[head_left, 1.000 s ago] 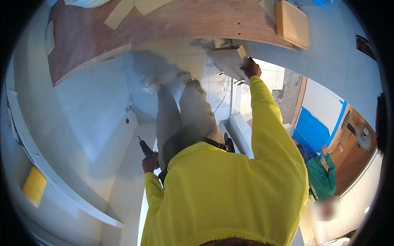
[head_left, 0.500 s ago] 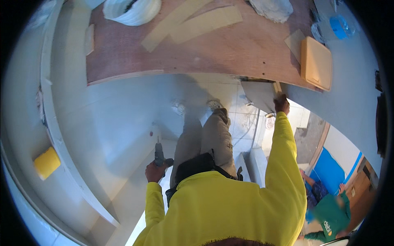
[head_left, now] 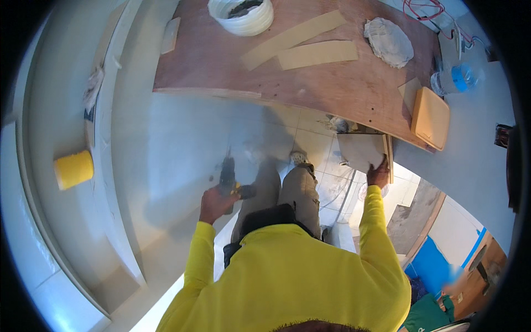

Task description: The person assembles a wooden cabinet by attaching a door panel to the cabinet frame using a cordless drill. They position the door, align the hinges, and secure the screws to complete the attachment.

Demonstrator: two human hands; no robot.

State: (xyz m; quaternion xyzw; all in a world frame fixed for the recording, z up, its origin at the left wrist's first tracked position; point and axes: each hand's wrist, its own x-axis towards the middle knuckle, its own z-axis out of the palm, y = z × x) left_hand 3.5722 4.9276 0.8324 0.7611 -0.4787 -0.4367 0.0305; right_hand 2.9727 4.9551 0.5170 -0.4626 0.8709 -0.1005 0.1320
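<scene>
You're in an indoor space that looks mid-renovation: dark-bodied power drill (head_left: pixel 227 172) in your left hand (head_left: pixel 217 205), broad reddish-brown wooden panel (head_left: pixel 215 67) in front of you carrying flat tan strips (head_left: pixel 318 55) and a round white plastic bucket (head_left: pixel 246 25) with dark stuff inside. To your right, pale square floor tiles (head_left: pixel 311 133) give way to a bare grey patch (head_left: pixel 406 224), with a bright blue sheet (head_left: pixel 431 260) beyond it and another person in a green top (head_left: pixel 428 314) nearby. Can't tell from your view whether the building is a home, shop or office.
</scene>
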